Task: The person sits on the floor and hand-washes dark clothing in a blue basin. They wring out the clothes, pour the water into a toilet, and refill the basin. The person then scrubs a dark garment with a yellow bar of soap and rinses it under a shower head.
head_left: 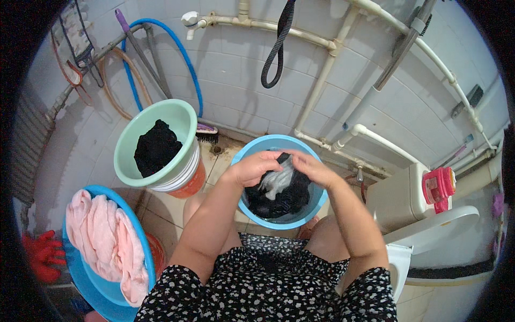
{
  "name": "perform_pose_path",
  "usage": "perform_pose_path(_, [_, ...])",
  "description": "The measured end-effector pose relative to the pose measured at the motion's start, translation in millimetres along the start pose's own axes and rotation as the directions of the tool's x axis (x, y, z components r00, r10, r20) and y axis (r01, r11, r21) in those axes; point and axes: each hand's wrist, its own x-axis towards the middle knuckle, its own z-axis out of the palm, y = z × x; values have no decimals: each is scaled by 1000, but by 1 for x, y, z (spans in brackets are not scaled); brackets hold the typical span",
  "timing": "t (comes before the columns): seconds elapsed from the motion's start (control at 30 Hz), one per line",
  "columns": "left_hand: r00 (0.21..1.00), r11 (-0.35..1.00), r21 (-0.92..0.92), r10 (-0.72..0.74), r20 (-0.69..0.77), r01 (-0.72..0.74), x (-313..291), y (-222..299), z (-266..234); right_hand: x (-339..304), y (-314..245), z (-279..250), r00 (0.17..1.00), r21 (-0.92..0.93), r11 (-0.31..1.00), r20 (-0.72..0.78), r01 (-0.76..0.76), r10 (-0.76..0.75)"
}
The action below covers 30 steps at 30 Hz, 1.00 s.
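Both hands worked over the blue bucket [316, 206], which stood on the tiled floor between the person's knees. The left hand [253, 167] was closed around a fold of the dark garment [284, 197], fingers curled tight over the cloth. The right hand [312, 169] gripped the same garment just beside it, fingers bent and pressed on the fabric. A white patch of cloth [276, 181] showed between the two hands. The garment lay partly inside the bucket. A green bucket [182, 121] holding black cloth [155, 147] stood to the left. A blue basin [110, 290] held pink cloth [107, 241].
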Motion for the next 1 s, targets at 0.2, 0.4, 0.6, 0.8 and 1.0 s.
perform_pose_path(0.2, [994, 900, 428, -104, 27, 82, 1, -7, -9, -27, -1, 10, 988, 419, 906, -103, -59, 111])
perform_pose_path(0.4, [989, 694, 705, -113, -97, 148, 2, -17, -30, -43, 5, -22, 888, 741, 548, -460, 389, -8])
perform_pose_path(0.6, [905, 986, -29, 140, -402, -165, 21, -27, 9, -42, 3, -7, 718, 613, 677, -673, 407, 177])
perform_pose_path(0.8, [885, 903, -293, 166, -435, -314, 44, -63, 16, -15, -6, 82, 684, -452, 867, -566, 211, -461])
perform_pose_path(1.0, [894, 935, -234, 149, -423, -267, 70, -52, 81, 28, 70, 10, 405, -694, 695, -699, -186, -590])
